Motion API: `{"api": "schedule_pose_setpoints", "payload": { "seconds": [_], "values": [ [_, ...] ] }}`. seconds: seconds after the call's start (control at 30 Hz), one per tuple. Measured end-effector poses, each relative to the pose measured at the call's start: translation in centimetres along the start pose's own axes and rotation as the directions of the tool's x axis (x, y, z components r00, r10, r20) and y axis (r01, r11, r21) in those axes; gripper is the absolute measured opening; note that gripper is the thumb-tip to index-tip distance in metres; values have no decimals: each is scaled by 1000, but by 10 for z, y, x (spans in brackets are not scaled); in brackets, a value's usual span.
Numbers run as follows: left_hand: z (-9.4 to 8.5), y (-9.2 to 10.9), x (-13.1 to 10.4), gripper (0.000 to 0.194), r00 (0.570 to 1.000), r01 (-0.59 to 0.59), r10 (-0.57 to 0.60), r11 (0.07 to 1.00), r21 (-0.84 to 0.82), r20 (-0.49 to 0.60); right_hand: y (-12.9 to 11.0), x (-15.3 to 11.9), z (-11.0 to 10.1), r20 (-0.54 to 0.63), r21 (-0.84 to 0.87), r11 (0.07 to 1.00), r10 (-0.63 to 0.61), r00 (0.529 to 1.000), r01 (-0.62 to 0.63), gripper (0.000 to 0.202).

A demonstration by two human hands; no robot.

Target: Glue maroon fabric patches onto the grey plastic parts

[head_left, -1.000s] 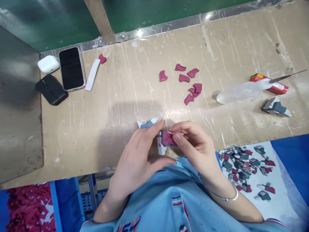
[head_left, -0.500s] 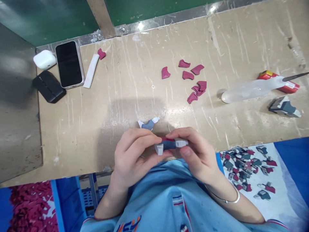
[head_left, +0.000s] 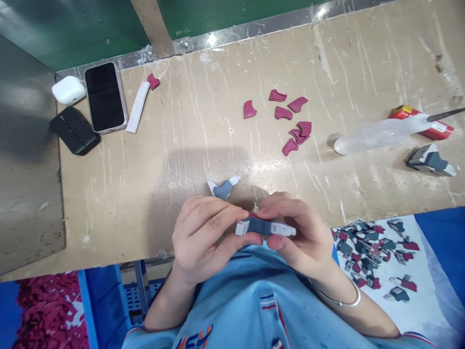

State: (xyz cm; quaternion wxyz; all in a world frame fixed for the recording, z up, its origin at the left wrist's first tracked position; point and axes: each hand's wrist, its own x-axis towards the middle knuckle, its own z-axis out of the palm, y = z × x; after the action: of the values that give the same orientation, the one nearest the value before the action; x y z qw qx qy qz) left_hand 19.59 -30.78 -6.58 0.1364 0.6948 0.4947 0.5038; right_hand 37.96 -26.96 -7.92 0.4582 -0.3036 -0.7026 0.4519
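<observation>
Between my two hands, close to the table's front edge, is a small grey and dark blue plastic part (head_left: 260,226) with a dark red piece (head_left: 258,216) along its far side. My left hand (head_left: 207,237) pinches its left end between thumb and fingers. The right end is gripped by the thumb and fingers of my right hand (head_left: 300,232). Just beyond my left fingertips lies a similar part (head_left: 223,188), blue-grey with pale ends. Farther back on the table are several loose dark red pieces (head_left: 283,113).
A clear squeeze bottle (head_left: 378,135) lies across a red and yellow object (head_left: 436,129) at right, by another grey part (head_left: 430,160). Assembled pieces (head_left: 370,247) lie below right. Red pieces (head_left: 51,310) fill the lower left. A phone (head_left: 105,97) and black case (head_left: 75,131) stand back left.
The grey and blue part has turned in my fingers and shifted slightly right and toward me. Less of its red piece shows. The things on the table stay put.
</observation>
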Motion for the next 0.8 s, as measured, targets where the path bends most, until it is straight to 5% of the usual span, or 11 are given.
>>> {"api": "schedule_pose_setpoints", "payload": {
  "seconds": [0.37,0.7,0.8],
  "values": [
    [5,-7,-4,41,999,28,-35,982,-186,-34,4,-3,2,-46,-49,982,-187,981,184,20],
    [-1,0,-1,21,997,64,-53,976,-207,60,7,-1,-2,-36,-43,987,-158,987,156,34],
    [1,-2,-3,21,995,71,-53,974,-217,87,5,0,0,-9,-70,974,-218,976,217,24]
  ]
}}
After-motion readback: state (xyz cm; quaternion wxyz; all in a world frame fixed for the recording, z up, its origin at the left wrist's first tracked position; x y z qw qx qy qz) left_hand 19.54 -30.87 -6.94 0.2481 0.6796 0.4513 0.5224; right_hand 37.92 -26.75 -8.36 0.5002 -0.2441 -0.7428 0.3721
